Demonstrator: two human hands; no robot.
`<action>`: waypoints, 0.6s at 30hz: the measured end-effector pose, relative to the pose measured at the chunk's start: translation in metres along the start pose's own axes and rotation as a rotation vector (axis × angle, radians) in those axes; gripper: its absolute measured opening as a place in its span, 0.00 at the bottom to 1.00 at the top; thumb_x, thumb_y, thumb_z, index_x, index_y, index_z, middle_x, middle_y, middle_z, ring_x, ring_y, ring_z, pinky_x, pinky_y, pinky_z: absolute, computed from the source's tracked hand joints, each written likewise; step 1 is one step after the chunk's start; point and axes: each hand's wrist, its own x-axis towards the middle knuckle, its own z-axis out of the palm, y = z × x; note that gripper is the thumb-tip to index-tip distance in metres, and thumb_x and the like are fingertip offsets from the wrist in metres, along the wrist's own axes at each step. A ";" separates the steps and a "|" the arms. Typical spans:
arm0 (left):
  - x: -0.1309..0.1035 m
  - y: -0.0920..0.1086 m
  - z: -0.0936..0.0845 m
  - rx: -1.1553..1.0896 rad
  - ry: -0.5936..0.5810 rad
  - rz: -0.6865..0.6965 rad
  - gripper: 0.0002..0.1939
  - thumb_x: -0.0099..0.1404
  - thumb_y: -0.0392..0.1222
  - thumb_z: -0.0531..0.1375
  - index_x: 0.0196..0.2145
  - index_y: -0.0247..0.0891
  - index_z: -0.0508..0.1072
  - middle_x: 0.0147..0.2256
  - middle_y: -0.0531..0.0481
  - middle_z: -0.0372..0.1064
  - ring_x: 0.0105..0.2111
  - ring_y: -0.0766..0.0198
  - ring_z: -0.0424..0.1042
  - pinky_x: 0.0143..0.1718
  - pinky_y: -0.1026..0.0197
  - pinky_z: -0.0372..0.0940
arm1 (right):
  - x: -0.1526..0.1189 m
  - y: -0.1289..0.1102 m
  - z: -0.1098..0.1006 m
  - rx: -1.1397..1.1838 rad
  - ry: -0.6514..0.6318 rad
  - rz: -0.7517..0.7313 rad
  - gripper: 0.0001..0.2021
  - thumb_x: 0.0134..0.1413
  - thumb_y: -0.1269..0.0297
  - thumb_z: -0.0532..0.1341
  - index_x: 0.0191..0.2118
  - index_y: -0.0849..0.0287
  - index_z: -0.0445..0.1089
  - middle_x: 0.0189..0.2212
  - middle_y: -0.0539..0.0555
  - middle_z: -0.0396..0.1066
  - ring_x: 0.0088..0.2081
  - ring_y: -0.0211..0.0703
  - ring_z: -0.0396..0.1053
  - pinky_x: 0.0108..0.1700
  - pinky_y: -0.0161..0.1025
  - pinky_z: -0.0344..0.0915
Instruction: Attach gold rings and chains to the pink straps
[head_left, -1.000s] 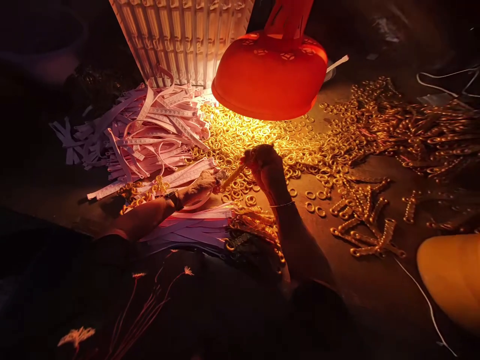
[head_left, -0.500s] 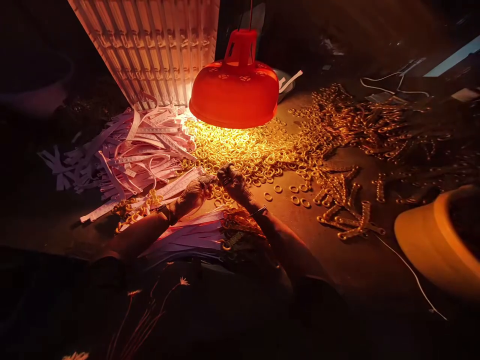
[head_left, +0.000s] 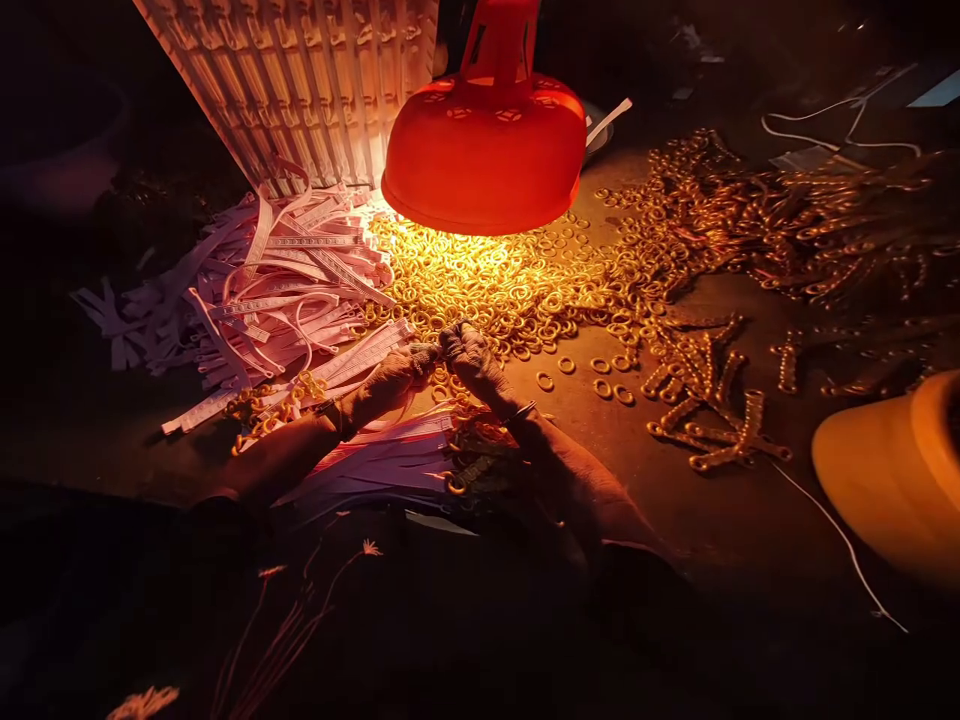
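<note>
My left hand (head_left: 401,378) and my right hand (head_left: 469,358) meet near the middle of the view, fingers closed and almost touching. Whatever lies between their fingertips is too small and dark to make out. Just beyond them spreads a heap of gold rings (head_left: 510,290), brightest under the red lamp (head_left: 484,155). Pale printed strips (head_left: 300,260) are piled to the left. Beneath my forearms lies a bundle of strips (head_left: 397,460) with gold rings at its right end. More rings on strips (head_left: 277,400) sit beside my left wrist.
An orange-lit tub (head_left: 877,450) stands at the right edge. Linked gold pieces (head_left: 705,400) lie on the table (head_left: 600,450) to the right, with a darker pile behind. A ribbed panel (head_left: 300,90) rises at the back left. The lamp hangs low beyond my hands.
The view has shifted, so the lamp appears larger and higher, and the tub and linked pieces sit farther right. My hands remain together, fingers closed.
</note>
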 end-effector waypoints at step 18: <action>-0.062 0.076 0.014 0.359 -0.029 -0.135 0.13 0.57 0.42 0.67 0.24 0.31 0.71 0.15 0.57 0.55 0.15 0.78 0.49 0.18 0.68 0.41 | -0.060 -0.092 -0.048 -0.286 -0.394 -0.097 0.11 0.59 0.58 0.57 0.42 0.60 0.60 0.24 0.48 0.62 0.23 0.34 0.56 0.28 0.33 0.49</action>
